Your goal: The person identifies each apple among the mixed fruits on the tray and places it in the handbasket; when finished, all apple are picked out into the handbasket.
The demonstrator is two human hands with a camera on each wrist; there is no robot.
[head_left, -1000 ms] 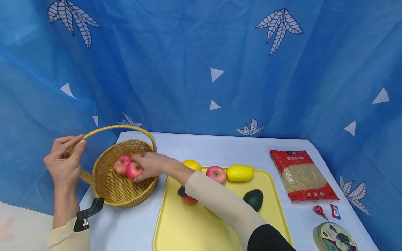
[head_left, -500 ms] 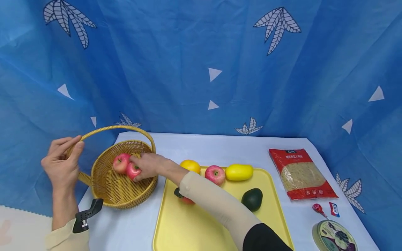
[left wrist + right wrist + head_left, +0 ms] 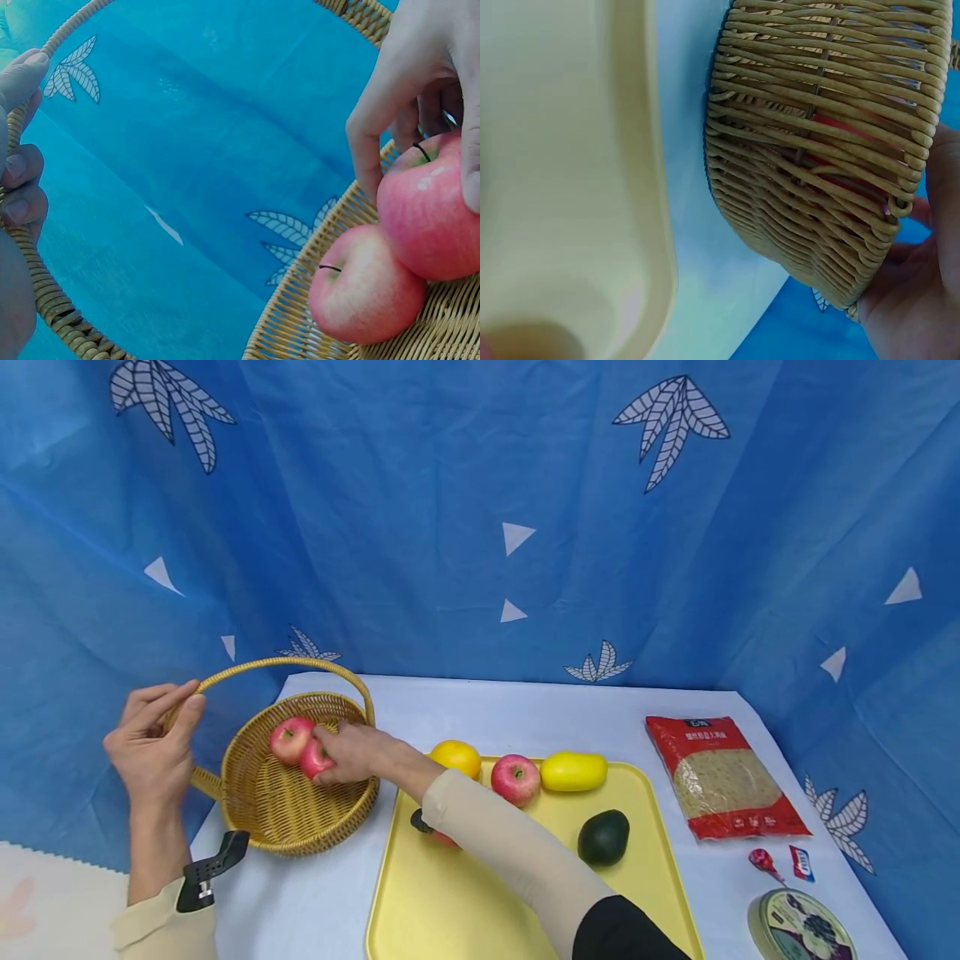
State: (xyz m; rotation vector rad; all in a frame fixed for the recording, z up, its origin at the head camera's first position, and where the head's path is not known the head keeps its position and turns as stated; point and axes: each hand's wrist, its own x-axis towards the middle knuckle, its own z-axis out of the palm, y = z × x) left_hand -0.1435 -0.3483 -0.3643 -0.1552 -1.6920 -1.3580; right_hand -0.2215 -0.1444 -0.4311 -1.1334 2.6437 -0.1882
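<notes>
In the head view, my left hand [image 3: 153,739] grips the arched handle [image 3: 300,662] of a round wicker basket [image 3: 326,841] at the table's left. My right hand [image 3: 356,753] reaches inside and holds a red apple [image 3: 315,762], partly covered by the fingers. A second apple [image 3: 291,740] lies in the basket against the held one. The left wrist view has the fingers and thumb around the upper apple [image 3: 427,217], with the other apple [image 3: 366,289] touching it below. From the right wrist view, the basket's woven side [image 3: 810,150] hides most of both apples.
Right of the basket lies a yellow tray [image 3: 435,927]. It bears an orange [image 3: 456,757], an apple [image 3: 515,779], an oblong yellow fruit [image 3: 573,772], an avocado [image 3: 603,837] and a half-hidden red fruit [image 3: 444,839]. Farther right are a red packet [image 3: 727,781], lollipop [image 3: 762,860] and round tin [image 3: 806,927].
My right hand has shifted slightly left with the apple, and its fingers now cover more of it. The left hand keeps its hold on the handle.
</notes>
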